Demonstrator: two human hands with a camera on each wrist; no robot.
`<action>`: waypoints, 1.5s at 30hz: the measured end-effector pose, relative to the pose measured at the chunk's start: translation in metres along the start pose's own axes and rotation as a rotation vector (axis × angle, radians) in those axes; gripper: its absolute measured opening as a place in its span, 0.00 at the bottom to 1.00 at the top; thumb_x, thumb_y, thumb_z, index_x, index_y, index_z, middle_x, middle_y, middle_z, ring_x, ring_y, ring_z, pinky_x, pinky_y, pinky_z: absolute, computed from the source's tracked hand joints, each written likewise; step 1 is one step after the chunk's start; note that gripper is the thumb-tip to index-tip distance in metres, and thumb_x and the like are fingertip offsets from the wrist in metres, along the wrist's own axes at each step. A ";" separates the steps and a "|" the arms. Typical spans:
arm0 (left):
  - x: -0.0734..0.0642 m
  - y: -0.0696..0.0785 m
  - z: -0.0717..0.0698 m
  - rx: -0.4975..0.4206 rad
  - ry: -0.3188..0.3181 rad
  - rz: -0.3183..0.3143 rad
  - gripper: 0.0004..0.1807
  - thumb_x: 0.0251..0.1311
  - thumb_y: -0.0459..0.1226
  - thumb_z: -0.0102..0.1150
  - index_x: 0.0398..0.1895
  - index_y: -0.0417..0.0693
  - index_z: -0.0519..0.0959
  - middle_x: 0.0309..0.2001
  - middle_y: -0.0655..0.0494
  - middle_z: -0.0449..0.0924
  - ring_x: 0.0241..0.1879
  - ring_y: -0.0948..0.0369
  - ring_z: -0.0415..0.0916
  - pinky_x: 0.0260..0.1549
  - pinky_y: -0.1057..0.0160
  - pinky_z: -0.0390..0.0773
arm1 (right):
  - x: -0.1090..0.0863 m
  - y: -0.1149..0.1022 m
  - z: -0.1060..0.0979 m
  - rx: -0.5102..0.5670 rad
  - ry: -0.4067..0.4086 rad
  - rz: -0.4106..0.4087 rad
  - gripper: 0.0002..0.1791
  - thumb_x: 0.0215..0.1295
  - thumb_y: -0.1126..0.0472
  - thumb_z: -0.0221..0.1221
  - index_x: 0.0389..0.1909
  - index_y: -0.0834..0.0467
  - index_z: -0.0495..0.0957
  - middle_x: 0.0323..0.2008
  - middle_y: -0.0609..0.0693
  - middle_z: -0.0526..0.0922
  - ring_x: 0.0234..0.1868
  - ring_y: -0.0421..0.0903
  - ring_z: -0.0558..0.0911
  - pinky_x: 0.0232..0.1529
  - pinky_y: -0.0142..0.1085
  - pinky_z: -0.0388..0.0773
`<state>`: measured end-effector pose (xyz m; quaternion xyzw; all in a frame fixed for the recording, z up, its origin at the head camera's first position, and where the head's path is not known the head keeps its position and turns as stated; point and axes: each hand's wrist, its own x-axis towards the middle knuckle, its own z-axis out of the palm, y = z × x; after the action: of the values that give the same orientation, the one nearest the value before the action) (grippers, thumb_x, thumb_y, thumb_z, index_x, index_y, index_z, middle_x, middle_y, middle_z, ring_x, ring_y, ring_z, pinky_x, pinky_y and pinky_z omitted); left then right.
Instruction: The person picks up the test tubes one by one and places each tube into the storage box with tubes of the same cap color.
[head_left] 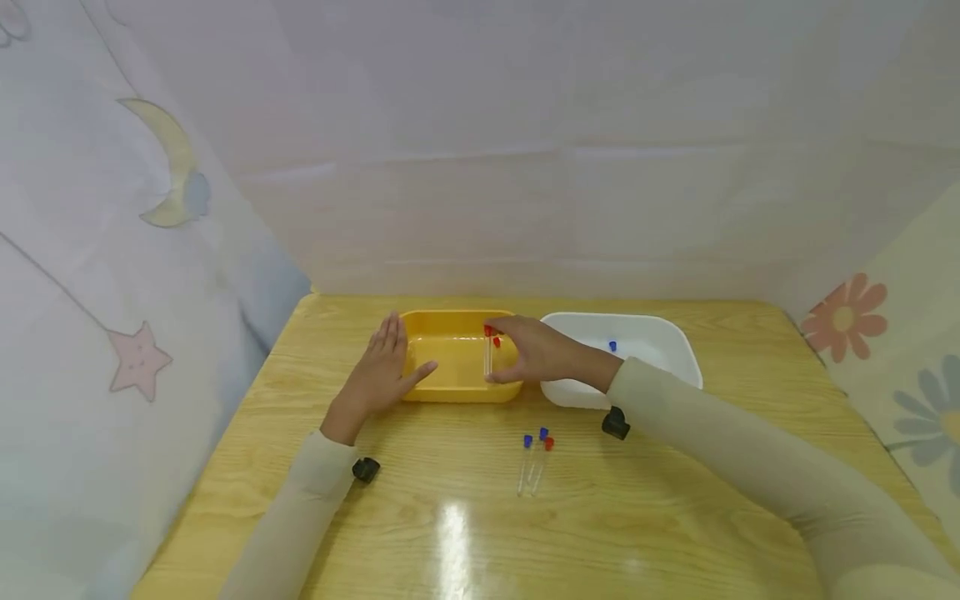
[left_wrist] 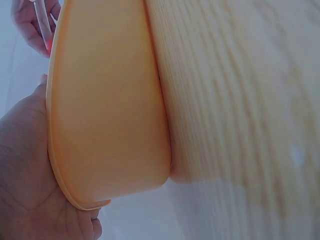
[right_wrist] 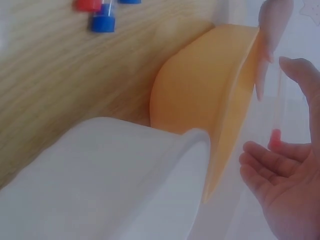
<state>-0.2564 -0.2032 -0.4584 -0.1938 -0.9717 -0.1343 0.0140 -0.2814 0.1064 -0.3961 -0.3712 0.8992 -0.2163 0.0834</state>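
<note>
My right hand (head_left: 536,346) holds a clear test tube with a red cap (head_left: 488,332) over the right part of a yellow basin (head_left: 461,395). In the right wrist view the tube (right_wrist: 278,107) spans from the thumb to the fingers, its red cap against the fingers. Another red cap (head_left: 497,342) shows beside it; whether it lies in the basin is hard to tell. My left hand (head_left: 381,371) rests on the basin's left rim, fingers straight and thumb spread. The left wrist view shows the palm (left_wrist: 30,165) against the rim.
A white basin (head_left: 693,367) stands right of the yellow one, with a blue cap (head_left: 612,346) inside. On the table nearer me lie test tubes with two blue caps (head_left: 528,440) and one red cap (head_left: 550,443). A cloth backdrop (head_left: 480,208) rises behind the table.
</note>
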 end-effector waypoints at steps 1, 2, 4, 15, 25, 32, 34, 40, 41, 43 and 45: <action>0.001 0.001 0.000 0.002 0.002 0.000 0.56 0.73 0.67 0.36 0.79 0.28 0.34 0.79 0.37 0.21 0.80 0.42 0.27 0.75 0.43 0.37 | 0.001 0.001 0.000 -0.001 -0.001 0.001 0.53 0.59 0.40 0.70 0.76 0.64 0.60 0.70 0.57 0.71 0.70 0.55 0.71 0.68 0.50 0.69; 0.001 0.002 0.000 0.002 0.003 -0.001 0.56 0.73 0.67 0.37 0.79 0.28 0.35 0.79 0.37 0.21 0.80 0.42 0.27 0.76 0.43 0.37 | 0.002 0.002 0.000 0.000 -0.003 0.001 0.53 0.59 0.39 0.70 0.76 0.64 0.60 0.70 0.57 0.71 0.70 0.55 0.71 0.68 0.50 0.69; 0.002 0.003 -0.001 0.007 0.000 -0.006 0.56 0.73 0.67 0.37 0.79 0.29 0.35 0.79 0.37 0.21 0.80 0.43 0.26 0.76 0.44 0.38 | 0.004 0.004 0.000 -0.006 -0.008 -0.005 0.53 0.59 0.38 0.69 0.76 0.65 0.60 0.70 0.57 0.71 0.70 0.55 0.70 0.69 0.50 0.68; 0.002 0.006 -0.003 0.015 -0.016 -0.022 0.55 0.74 0.67 0.36 0.79 0.29 0.34 0.79 0.39 0.20 0.80 0.44 0.26 0.76 0.45 0.38 | 0.014 0.005 0.001 -0.014 -0.022 -0.018 0.52 0.59 0.40 0.71 0.76 0.65 0.60 0.70 0.59 0.72 0.70 0.57 0.71 0.68 0.50 0.69; 0.005 0.007 0.001 0.011 -0.020 -0.020 0.56 0.72 0.68 0.34 0.79 0.30 0.34 0.80 0.38 0.21 0.80 0.45 0.25 0.76 0.44 0.37 | 0.021 0.011 0.005 -0.007 -0.053 0.023 0.52 0.59 0.43 0.71 0.76 0.66 0.60 0.70 0.59 0.71 0.70 0.57 0.70 0.69 0.51 0.68; 0.009 0.005 0.005 0.025 -0.025 -0.017 0.58 0.71 0.71 0.30 0.79 0.31 0.32 0.79 0.42 0.16 0.80 0.45 0.24 0.76 0.45 0.35 | 0.026 0.016 0.006 -0.015 -0.050 0.018 0.52 0.60 0.43 0.71 0.75 0.67 0.60 0.68 0.60 0.73 0.68 0.57 0.73 0.67 0.50 0.70; 0.009 0.005 0.005 0.017 -0.026 -0.016 0.58 0.71 0.70 0.31 0.79 0.31 0.32 0.79 0.42 0.16 0.80 0.45 0.24 0.76 0.44 0.35 | 0.028 0.017 0.008 -0.025 -0.053 0.022 0.52 0.59 0.43 0.72 0.75 0.67 0.61 0.68 0.60 0.73 0.67 0.57 0.73 0.67 0.51 0.71; 0.007 0.004 0.003 0.025 -0.020 -0.025 0.57 0.72 0.69 0.33 0.79 0.30 0.33 0.80 0.39 0.20 0.80 0.44 0.26 0.76 0.43 0.37 | 0.036 0.020 0.014 -0.038 -0.062 0.014 0.51 0.59 0.43 0.72 0.73 0.68 0.62 0.67 0.60 0.74 0.67 0.58 0.74 0.67 0.51 0.70; 0.007 0.004 0.003 0.027 -0.021 -0.030 0.57 0.72 0.69 0.33 0.79 0.30 0.33 0.80 0.38 0.21 0.80 0.44 0.25 0.76 0.44 0.37 | 0.037 0.020 0.014 -0.030 -0.065 0.011 0.50 0.59 0.44 0.72 0.73 0.69 0.63 0.66 0.61 0.74 0.67 0.58 0.74 0.67 0.51 0.70; 0.006 0.004 0.002 0.028 -0.021 -0.036 0.57 0.72 0.69 0.33 0.79 0.30 0.33 0.80 0.38 0.21 0.80 0.44 0.25 0.76 0.44 0.37 | 0.039 0.020 0.016 -0.020 -0.071 0.008 0.51 0.59 0.44 0.72 0.73 0.69 0.63 0.66 0.61 0.74 0.66 0.58 0.74 0.67 0.51 0.71; 0.005 0.005 0.002 0.018 -0.022 -0.040 0.57 0.72 0.69 0.33 0.79 0.31 0.33 0.80 0.39 0.20 0.80 0.45 0.24 0.76 0.44 0.36 | 0.041 0.021 0.017 -0.015 -0.074 0.006 0.51 0.58 0.45 0.73 0.73 0.69 0.63 0.66 0.61 0.74 0.66 0.58 0.74 0.66 0.50 0.71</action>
<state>-0.2592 -0.1967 -0.4586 -0.1756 -0.9767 -0.1236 0.0026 -0.3179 0.0850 -0.4204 -0.3768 0.8982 -0.1952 0.1146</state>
